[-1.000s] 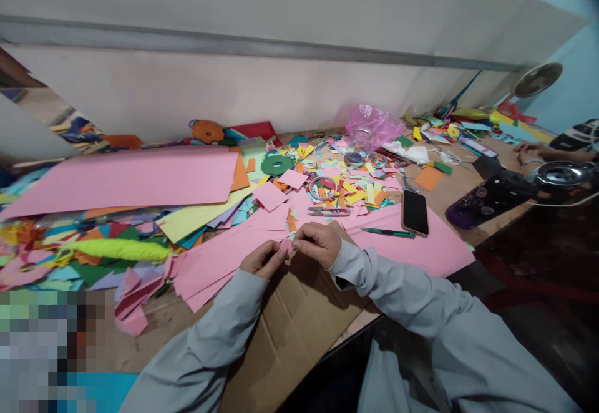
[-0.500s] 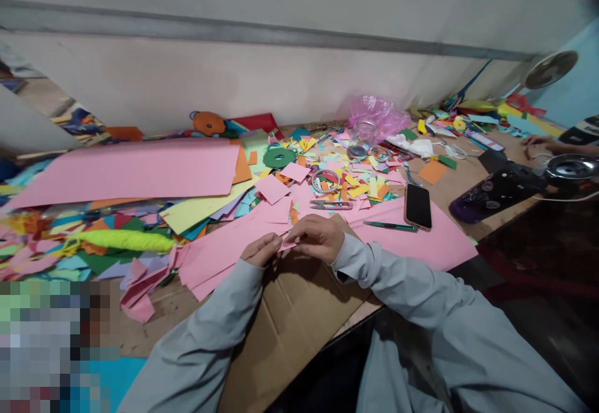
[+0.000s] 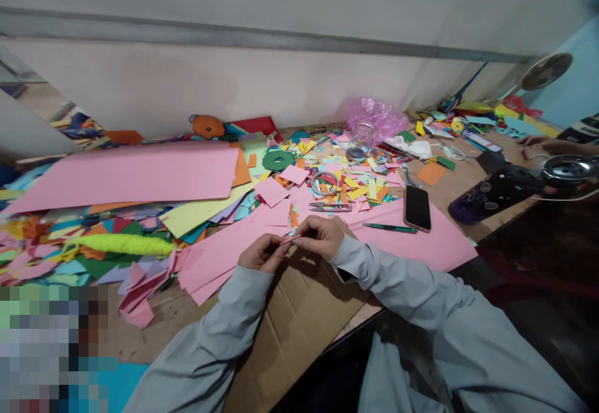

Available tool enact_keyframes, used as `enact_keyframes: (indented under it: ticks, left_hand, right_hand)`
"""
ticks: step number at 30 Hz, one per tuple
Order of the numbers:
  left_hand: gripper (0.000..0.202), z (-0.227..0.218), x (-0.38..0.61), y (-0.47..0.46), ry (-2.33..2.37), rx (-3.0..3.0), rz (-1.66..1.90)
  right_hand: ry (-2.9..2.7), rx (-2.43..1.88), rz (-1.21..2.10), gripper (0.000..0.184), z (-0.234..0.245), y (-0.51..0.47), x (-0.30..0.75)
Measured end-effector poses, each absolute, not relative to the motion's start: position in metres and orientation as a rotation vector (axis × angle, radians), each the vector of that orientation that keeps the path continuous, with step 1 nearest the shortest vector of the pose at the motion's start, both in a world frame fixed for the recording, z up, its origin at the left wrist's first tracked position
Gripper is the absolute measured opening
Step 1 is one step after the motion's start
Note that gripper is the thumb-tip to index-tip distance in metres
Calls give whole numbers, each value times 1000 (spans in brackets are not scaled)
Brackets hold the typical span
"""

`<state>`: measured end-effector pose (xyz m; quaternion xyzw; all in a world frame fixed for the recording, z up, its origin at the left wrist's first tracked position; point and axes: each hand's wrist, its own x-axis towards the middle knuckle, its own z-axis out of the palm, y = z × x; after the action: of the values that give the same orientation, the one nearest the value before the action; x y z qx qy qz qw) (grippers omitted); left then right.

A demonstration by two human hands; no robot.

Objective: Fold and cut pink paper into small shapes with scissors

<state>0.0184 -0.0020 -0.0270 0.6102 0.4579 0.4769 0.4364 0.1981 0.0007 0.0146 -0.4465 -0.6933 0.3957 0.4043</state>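
Pink paper (image 3: 292,239), a tiny bit, sits between the left hand (image 3: 262,253) and right hand (image 3: 320,237), near the brown cardboard (image 3: 297,319). Both hands' fingers pinch it. It looks light, bendy and easy to tear, so the edges seem best to hold.

- Table (image 3: 456,187): brown top, bare patches at right and front left.
- Front edge: creased brown cardboard (image 3: 290,338), flat, set askew.
- Left of cardboard: pink paper strips (image 3: 218,254), fanned and overlapping; folded pink paper (image 3: 140,297) just beside.
- Right of cardboard: broad pink sheet (image 3: 433,247), flat.
- Centre: many-coloured paper scraps (image 3: 358,191), dense; glass jar (image 3: 361,138) at their rear.
- Right: orange paper piece (image 3: 431,174), green paper piece (image 3: 446,163) beside it; dark bottle (image 3: 480,198) near edge.
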Motion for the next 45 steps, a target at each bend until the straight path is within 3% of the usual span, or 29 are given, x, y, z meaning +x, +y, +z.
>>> enact_keyframes:
  ticks: [9, 22, 29, 38, 45]
  left_hand:
    - [32, -26, 20, -4, 1108, 1454, 1129]
    - [31, -10, 17, -6, 1133, 1422, 1074]
    - [43, -12, 20, -8, 1050, 1265, 1032]
    - [39, -7, 16, -5, 1041, 1270, 1048]
    - [37, -8, 18, -8, 1004, 1191, 992]
  right_hand:
    - [-1702, -1133, 1015, 19, 21, 1, 201]
    - [-1585, -1194, 1223, 35, 21, -2, 195]
    - [-1611, -1164, 1122, 28, 23, -3, 196]
    - [-1634, -996, 1301, 36, 14, -5, 198]
    - [-1654, -1145, 1122, 21, 14, -4, 195]
